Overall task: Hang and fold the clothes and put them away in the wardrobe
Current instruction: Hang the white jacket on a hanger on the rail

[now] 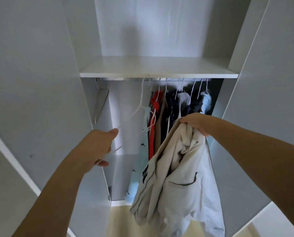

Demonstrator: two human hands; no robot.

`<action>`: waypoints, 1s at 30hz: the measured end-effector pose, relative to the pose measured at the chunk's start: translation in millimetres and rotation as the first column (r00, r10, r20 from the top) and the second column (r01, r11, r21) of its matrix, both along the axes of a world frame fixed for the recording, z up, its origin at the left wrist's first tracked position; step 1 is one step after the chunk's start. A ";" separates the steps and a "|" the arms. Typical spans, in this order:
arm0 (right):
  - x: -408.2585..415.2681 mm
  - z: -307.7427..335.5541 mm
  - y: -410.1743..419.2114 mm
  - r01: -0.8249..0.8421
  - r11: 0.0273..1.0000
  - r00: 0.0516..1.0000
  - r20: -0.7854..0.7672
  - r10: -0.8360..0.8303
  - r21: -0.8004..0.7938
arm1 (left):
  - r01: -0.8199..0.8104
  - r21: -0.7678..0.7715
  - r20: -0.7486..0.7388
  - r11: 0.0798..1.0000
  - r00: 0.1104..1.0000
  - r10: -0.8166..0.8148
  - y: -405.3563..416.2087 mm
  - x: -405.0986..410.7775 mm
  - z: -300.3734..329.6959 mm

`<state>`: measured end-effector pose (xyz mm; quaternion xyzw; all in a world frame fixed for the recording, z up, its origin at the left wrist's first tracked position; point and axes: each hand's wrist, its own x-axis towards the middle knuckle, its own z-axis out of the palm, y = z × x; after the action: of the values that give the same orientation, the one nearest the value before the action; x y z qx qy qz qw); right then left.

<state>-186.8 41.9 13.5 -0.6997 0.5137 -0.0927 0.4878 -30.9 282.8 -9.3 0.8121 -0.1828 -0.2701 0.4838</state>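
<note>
Nearest the camera, my left hand (98,146) is curled round the lower bar of a bare white hanger (139,106), whose hook sits at the rail (160,79) under the shelf (158,72); motion blur hides the exact finger contact. My right hand (195,123) is clenched on a bunched fold at the top of a cream jacket (177,182), which hangs free in front of the open wardrobe (40,82), just before the row of hung clothes (173,106) and apart from the hanger. The jacket shows dark lettering and a dark-trimmed pocket. Judgement: the cloth is soft and limp, of moderate weight, not fragile, and it will sag and twist wherever it is unsupported. The present hold on a bunch gives no control of its shape. I would take it at the collar or a shoulder seam so each hanger arm can enter a shoulder in turn. The hanger looks thin and light and may swing or slip off the rail if pulled sideways. A light blue garment (139,161) hangs just beside it.
</note>
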 end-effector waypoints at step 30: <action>-111.7 104.1 -26.7 0.294 0.863 0.956 0.141 -0.258 -0.412 | 0.561 0.094 0.206 0.823 0.798 -0.567 23.2 -86.5 109.9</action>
<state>-298.5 15.2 117.6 -0.7043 0.5554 -0.3005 0.3242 -117.4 306.0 100.6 0.7529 -0.4657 -0.3107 0.3460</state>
